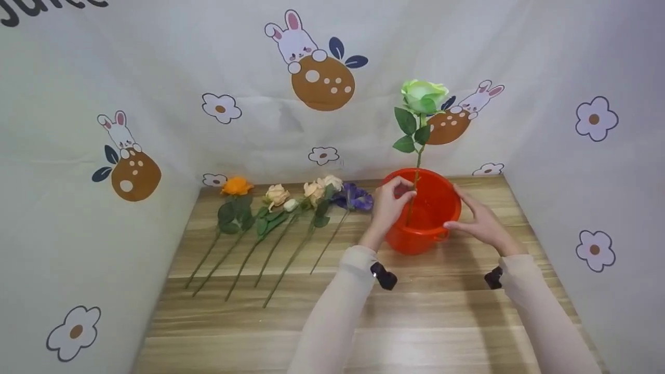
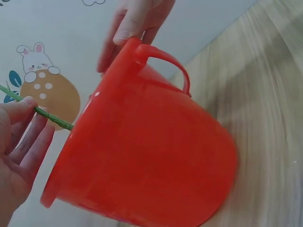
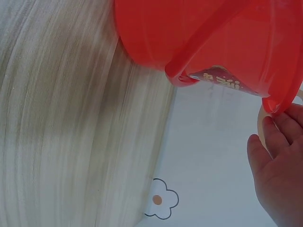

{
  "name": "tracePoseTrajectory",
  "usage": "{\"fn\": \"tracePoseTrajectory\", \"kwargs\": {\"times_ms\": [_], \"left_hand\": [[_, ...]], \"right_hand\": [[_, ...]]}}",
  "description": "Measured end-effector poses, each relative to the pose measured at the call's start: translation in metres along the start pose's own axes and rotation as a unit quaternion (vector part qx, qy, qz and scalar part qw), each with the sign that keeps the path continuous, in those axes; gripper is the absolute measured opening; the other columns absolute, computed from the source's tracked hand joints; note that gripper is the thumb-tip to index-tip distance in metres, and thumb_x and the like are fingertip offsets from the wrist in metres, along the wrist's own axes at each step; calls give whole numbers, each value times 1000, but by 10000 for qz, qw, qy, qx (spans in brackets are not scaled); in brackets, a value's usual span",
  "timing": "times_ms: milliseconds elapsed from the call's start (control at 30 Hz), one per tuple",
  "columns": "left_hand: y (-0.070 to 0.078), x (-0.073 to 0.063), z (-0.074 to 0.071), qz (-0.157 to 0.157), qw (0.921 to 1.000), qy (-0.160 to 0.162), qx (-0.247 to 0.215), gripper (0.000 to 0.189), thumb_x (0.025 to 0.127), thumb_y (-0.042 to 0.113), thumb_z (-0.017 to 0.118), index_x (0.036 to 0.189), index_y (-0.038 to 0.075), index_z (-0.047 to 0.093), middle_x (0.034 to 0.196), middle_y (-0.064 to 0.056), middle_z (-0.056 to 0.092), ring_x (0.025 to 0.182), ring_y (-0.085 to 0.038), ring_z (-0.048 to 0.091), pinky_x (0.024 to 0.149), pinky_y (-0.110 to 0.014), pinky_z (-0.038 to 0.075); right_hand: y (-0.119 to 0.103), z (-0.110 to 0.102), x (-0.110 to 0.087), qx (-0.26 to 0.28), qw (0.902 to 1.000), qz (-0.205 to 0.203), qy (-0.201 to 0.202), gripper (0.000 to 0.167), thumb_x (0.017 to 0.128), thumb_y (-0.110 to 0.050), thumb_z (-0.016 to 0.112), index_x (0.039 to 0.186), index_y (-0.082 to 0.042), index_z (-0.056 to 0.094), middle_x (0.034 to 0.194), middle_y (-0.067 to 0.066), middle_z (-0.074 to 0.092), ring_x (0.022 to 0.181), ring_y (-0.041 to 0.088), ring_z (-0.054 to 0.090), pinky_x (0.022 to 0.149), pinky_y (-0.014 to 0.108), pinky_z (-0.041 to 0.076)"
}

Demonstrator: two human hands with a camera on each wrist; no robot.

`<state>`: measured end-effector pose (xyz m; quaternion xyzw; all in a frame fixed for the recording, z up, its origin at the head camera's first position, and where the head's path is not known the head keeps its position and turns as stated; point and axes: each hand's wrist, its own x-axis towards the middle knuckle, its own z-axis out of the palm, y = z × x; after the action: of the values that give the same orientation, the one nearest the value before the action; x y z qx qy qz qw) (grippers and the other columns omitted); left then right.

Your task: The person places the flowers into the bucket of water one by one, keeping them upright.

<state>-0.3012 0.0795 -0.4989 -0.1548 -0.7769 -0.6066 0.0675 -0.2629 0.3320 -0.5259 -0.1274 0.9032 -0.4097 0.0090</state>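
Observation:
My left hand [image 1: 388, 205] pinches the stem of a pale green rose [image 1: 424, 96] between thumb and fingers, over the near-left part of a red bucket [image 1: 410, 241]. The rose stands upright with its bloom high above the rim, and the lower stem reaches down inside the bucket. In the left wrist view the green stem [image 2: 54, 118] passes from the fingertips behind the rim. My right hand [image 1: 483, 223] touches the bucket's right rim with fingers fairly straight and thumb spread apart. The right wrist view shows its fingertips [image 3: 279, 124] right at the rim.
Several artificial flowers lie left of the bucket on the wooden table [image 1: 218, 332]: an orange one [image 1: 237, 185], cream roses [image 1: 277, 194], a white bud [image 1: 291, 205] and a purple flower [image 1: 355, 197]. The bucket's handle [image 3: 208, 40] hangs along its side. Printed cloth [image 1: 249, 140] surrounds the table.

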Motion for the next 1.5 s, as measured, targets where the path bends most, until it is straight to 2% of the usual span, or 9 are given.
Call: {"fn": "tracePoseTrajectory", "kwargs": {"times_ms": [167, 367, 567, 800, 933, 1067, 1233, 1433, 1500], "left_hand": [[0, -2, 11, -268, 9984, -278, 420, 12, 88, 10, 73, 100, 8, 69, 100, -6, 75, 87, -13, 72, 80, -17, 57], [5, 0, 20, -757, 9891, -745, 1022, 11, 89, 9, 72, 99, 12, 68, 97, -2, 74, 85, -10, 69, 80, -17, 57], [9, 4, 30, -1026, 9718, -1270, 1701, 10, 90, 7, 71, 97, 12, 68, 94, -1, 73, 86, -9, 65, 82, -18, 55], [11, 7, 36, -1406, 9493, -1634, 2289, 9, 92, 6, 69, 91, 14, 66, 85, 2, 71, 77, -8, 61, 78, -20, 54], [9, 7, 41, -1613, 9380, -1620, 2607, 9, 91, 9, 70, 90, 17, 68, 84, 6, 70, 78, -9, 62, 74, -22, 53], [7, 6, 44, -1648, 9261, -1505, 3043, 9, 88, 12, 73, 89, 20, 70, 90, 8, 71, 81, -11, 64, 72, -24, 53], [6, 7, 45, -1664, 9171, -1422, 3333, 6, 88, 16, 74, 89, 20, 71, 91, 7, 71, 84, -13, 66, 74, -25, 54], [3, 7, 49, -1629, 8966, -1606, 3792, 8, 92, 17, 69, 85, 20, 70, 82, 6, 69, 76, -13, 63, 70, -25, 54], [3, 7, 51, -1648, 8925, -1668, 3854, 12, 94, 15, 66, 83, 20, 71, 79, 5, 67, 72, -13, 61, 68, -24, 54]], "right_hand": [[0, 0, 0, -42, 10000, 9, 14, 98, 81, -32, 82, 158, -13, 25, 163, 18, 27, 148, 45, 28, 116, 70, 24], [-3, 0, -1, -20, 10000, 89, -36, 99, 82, -34, 82, 159, -16, 24, 164, 15, 25, 149, 44, 27, 115, 70, 24], [-3, -1, -2, -11, 9999, 96, -30, 100, 81, -36, 82, 159, -15, 23, 165, 15, 23, 149, 45, 26, 115, 71, 23], [-2, -1, -2, -34, 9999, 119, -30, 100, 82, -36, 82, 159, -16, 22, 165, 16, 23, 149, 46, 26, 115, 71, 21], [-1, 0, -3, -3, 10000, 78, 2, 98, 83, -35, 81, 159, -14, 24, 164, 17, 24, 149, 46, 26, 116, 70, 21], [-1, 1, -3, 51, 9999, 90, -15, 96, 83, -35, 80, 159, -15, 24, 164, 18, 24, 149, 46, 25, 117, 70, 20], [-2, 1, -4, 15, 9999, 129, -9, 98, 83, -36, 80, 160, -18, 22, 165, 16, 24, 149, 46, 26, 116, 71, 21], [-2, 0, -3, 0, 9999, 153, -32, 99, 82, -37, 81, 160, -19, 21, 165, 14, 23, 149, 45, 26, 115, 72, 21], [-3, 0, -3, 0, 9999, 158, -49, 100, 82, -38, 81, 160, -20, 21, 165, 14, 23, 149, 45, 26, 115, 72, 20]]}}
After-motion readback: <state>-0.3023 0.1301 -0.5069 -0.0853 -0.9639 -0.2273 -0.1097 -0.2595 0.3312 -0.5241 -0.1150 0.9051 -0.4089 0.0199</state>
